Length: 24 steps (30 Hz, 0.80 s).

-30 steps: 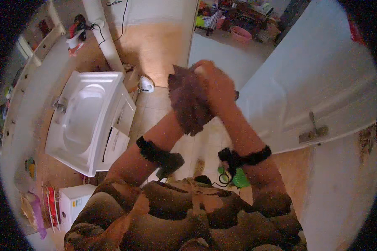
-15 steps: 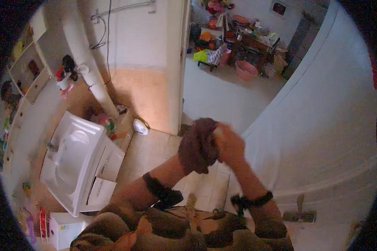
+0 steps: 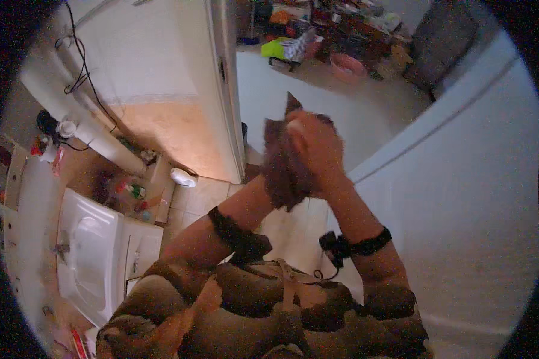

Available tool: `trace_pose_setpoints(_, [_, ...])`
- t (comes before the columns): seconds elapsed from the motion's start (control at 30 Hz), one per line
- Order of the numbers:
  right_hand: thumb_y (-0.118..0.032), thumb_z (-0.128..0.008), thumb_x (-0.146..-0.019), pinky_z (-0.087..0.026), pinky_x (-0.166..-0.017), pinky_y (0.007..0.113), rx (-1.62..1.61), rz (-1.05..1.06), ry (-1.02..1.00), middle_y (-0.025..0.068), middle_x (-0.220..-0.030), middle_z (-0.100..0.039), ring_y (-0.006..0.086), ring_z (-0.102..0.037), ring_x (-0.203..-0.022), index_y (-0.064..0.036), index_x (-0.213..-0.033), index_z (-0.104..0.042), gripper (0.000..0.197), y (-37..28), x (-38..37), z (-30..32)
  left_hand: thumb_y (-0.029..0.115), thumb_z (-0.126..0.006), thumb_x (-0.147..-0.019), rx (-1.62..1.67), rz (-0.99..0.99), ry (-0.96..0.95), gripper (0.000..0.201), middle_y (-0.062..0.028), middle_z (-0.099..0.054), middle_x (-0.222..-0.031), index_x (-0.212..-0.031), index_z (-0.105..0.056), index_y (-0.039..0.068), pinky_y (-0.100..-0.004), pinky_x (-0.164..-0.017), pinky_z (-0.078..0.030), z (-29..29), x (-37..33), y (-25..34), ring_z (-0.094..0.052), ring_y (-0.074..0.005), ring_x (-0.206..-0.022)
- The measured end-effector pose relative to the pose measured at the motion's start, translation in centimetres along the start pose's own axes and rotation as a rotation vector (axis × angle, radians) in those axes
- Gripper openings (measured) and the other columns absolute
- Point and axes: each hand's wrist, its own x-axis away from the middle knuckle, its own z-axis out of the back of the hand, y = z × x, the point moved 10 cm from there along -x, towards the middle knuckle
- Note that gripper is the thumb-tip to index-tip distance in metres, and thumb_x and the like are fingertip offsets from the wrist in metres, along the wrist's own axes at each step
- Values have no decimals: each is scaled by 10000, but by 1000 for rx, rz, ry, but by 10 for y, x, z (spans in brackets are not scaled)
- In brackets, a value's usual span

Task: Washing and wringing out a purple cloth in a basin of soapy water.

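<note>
A dark brown cloth (image 3: 276,158) is bunched up in front of me at mid-height, with a pointed corner sticking up at its top. My right hand (image 3: 319,146) is closed on it from the right, fingers curled into the fabric. From the left, my left forearm (image 3: 245,206) runs up to the cloth, which covers the left hand; its fingers are hidden. Black bands with small dark devices circle both of my wrists.
A white washbasin (image 3: 93,257) on a cabinet stands at left, below a thick white pipe (image 3: 96,140). A doorway with a white frame (image 3: 221,90) lies ahead; beyond it are a pink basin (image 3: 347,67) and cluttered furniture. A pale door panel (image 3: 449,197) fills the right.
Both hands have moved up and forward with the cloth, and its pointed corner now shows above the right hand. The view has tilted and shifted, so the doorway appears further left.
</note>
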Motion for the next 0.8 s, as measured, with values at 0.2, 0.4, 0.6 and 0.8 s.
trace_pose_setpoints(0.2, [-228,-491,-877,-467,-635,367,-155,-479,179,117,-832,-610,278,-589,-664,-95,-1122,-466,280,141,-37,44,167,-482,-802,-927,-82,-291,285,-113,-485,-1010,-1059,-495,47,-351,-732,-408,0,-70,-10,-483,-225,-856])
trace_pose_setpoints(0.4, [-289,-513,-897,-488,-606,295,-606,-315,142,101,-887,-606,173,-587,-728,-47,-1138,-419,354,150,-87,-5,209,-482,-816,74,221,45,270,-120,-489,-1015,-1032,-504,49,-361,-715,-446,18,-141,-94,-519,-237,-865])
trace_pose_setpoints(0.6, [-304,-606,-844,-479,-596,261,-1143,-785,273,89,-874,-590,149,-574,-730,-19,-1062,-487,378,261,-92,-63,225,-493,-835,266,604,215,292,-123,-496,-1058,-1059,-501,38,-372,-734,-469,-7,-176,-201,-552,-260,-865])
trace_pose_setpoints(0.8, [-205,-501,-901,-500,-682,269,-1410,-742,142,40,-948,-609,141,-591,-792,-42,-1122,-515,275,350,-158,-87,181,-595,-772,-498,486,75,457,-183,-477,-1151,-1163,-454,-8,-358,-802,-467,-12,-251,-222,-524,-329,-1037])
